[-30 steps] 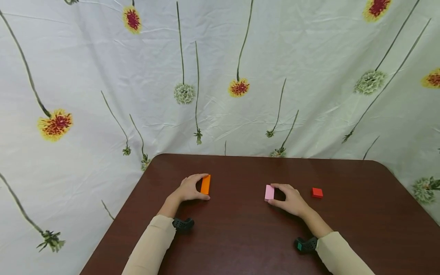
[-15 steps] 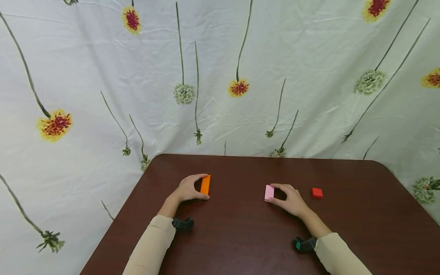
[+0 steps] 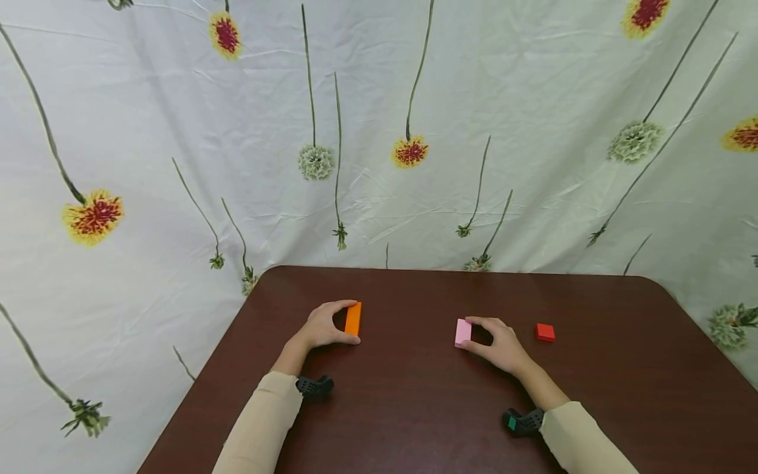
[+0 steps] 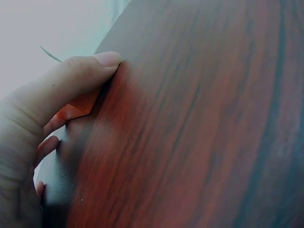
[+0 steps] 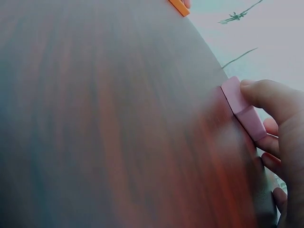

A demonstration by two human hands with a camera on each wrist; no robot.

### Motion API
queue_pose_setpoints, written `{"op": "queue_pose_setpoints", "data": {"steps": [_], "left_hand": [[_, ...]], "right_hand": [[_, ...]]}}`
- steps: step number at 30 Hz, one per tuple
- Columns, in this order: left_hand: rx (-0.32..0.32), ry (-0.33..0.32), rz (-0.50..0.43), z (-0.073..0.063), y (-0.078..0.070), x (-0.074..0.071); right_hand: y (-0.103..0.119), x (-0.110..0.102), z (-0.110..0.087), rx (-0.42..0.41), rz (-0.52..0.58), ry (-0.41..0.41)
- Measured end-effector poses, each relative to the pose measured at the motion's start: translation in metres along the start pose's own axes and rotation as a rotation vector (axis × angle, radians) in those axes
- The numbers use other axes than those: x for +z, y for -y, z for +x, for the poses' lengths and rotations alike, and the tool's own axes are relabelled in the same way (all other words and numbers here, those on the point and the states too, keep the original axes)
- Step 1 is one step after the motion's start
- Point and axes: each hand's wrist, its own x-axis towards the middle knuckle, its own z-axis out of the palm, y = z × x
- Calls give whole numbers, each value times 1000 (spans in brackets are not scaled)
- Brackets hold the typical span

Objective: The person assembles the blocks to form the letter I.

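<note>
On the left of the dark table, my left hand [image 3: 322, 327] grips a long orange block [image 3: 353, 320] by its far and near ends, thumb at the near end. In the left wrist view the thumb hides most of that orange block [image 4: 85, 103]. My right hand [image 3: 501, 346] holds a shorter pink block [image 3: 464, 333] between thumb and fingers, right of the table's middle. The right wrist view shows the pink block [image 5: 244, 109] on the tabletop with the thumb against it. A small red block [image 3: 545, 332] lies to the right of my right hand, untouched.
The brown wood-grain table [image 3: 408, 401] has rounded far corners. Behind it hangs a white cloth [image 3: 367, 197] printed with flowers. Bare tabletop separates the orange and pink blocks. Dark bands [image 3: 316, 387] sit on both wrists.
</note>
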Motion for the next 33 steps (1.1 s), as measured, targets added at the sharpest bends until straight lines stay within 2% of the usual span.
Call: {"op": "queue_pose_setpoints", "data": {"steps": [11, 20, 33], "left_hand": [[19, -20, -29, -3, -1, 1], [57, -26, -9, -1, -7, 5], [73, -9, 24, 1, -25, 7]], "right_hand": [[0, 1, 0, 0, -15, -9], [0, 1, -1, 15, -6, 7], [1, 1, 0, 22, -8, 6]]}}
